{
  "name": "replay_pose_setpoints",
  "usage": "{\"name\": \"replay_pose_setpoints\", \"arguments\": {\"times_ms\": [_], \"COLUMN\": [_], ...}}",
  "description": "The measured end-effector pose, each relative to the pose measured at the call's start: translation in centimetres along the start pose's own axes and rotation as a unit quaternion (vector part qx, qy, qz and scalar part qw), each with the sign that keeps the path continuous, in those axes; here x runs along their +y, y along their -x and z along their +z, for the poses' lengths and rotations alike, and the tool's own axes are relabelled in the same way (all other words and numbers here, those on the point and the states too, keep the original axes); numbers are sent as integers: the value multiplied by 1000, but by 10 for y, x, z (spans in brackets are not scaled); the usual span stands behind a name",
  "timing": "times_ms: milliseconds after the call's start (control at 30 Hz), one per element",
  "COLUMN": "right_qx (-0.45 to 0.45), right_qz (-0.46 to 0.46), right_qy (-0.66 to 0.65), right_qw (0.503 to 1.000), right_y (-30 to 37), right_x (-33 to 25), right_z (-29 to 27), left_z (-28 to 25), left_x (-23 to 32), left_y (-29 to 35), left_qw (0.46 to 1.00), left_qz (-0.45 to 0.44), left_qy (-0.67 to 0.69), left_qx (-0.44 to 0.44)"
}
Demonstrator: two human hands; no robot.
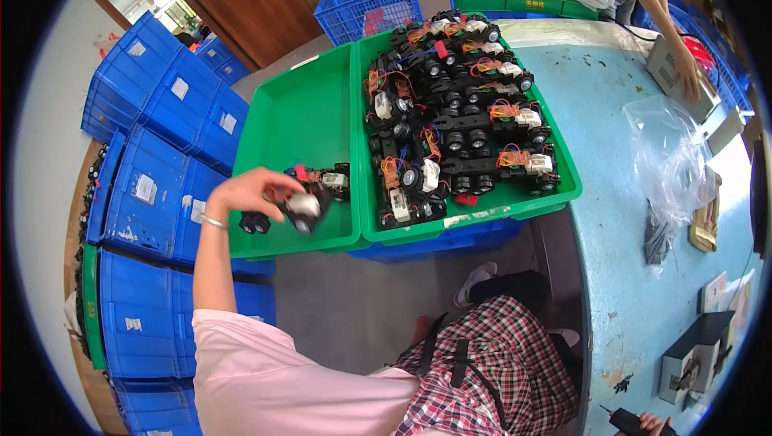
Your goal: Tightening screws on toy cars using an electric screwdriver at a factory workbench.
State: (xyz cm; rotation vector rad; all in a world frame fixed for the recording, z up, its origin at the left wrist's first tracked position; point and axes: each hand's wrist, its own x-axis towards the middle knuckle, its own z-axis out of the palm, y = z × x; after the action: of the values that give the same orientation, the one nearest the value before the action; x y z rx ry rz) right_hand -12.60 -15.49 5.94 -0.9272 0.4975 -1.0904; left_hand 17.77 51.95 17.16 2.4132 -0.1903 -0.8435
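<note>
Left hand (245, 195) grasping a toy-vehicle chassis (304, 206), thumb one side, fingers the other; piece is motion-blurred, so exact contact points unclear; it's over the near end of the left tray (297, 106); whether it touches the tray floor, can't tell; dark wheels (255, 224) sit just below the palm, same piece or another, can't tell. Side pinch probably keeps the fingers off loose wiring and lets the wheels hang free.

Second chassis (334, 185) lies just right of the held one, near the shared wall; probably tucked there to save floor. Further right of the hand, the right tray (572, 187) carries packed chassis (466, 166), many laid lengthwise side by side; likely for density, at the cost of wires snagging on neighbours' wheels.

Right hand (653, 423), well off to the right and mostly cut off by the lower rim, has fingers wrapped round a black tool (631, 422), thin tip pointing left; presumably held so to leave the left free.

Edges: near rim just behind the left hand; tray wall close right; blue crates (153, 195) crowd its left, so the elbow has little slack that way; best room is straight ahead, over bare green floor.
</note>
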Motion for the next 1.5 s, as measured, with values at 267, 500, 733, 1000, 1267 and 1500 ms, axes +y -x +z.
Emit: {"name": "replay_pose_setpoints", "arguments": {"times_ms": [267, 500, 733, 1000, 1267, 1500], "right_qx": [71, 65, 65, 92, 85, 75], "right_qz": [-50, -67, -16, -44, -33, -27], "right_qy": [30, -4, -61, -30, -5, -31], "right_qw": [996, 996, 996, 994, 996, 996], "right_y": [-8, -8, 3, 23, 16, -4], "right_x": [17, 17, -18, -26, -29, -8], "right_z": [-22, -54, -43, -26, -34, -20], "left_z": [56, 99, 48, -27, -49, -85], "left_x": [-42, -9, 119, 151, 130, 87], "left_y": [-16, -38, -78, -274, -277, -254], "left_qw": [990, 912, 872, 862, 901, 731], "left_qz": [-27, -34, 192, 149, 241, 93], "left_qy": [37, -364, -322, -363, -126, -172], "left_qx": [133, 189, 314, 323, 337, 653]}}
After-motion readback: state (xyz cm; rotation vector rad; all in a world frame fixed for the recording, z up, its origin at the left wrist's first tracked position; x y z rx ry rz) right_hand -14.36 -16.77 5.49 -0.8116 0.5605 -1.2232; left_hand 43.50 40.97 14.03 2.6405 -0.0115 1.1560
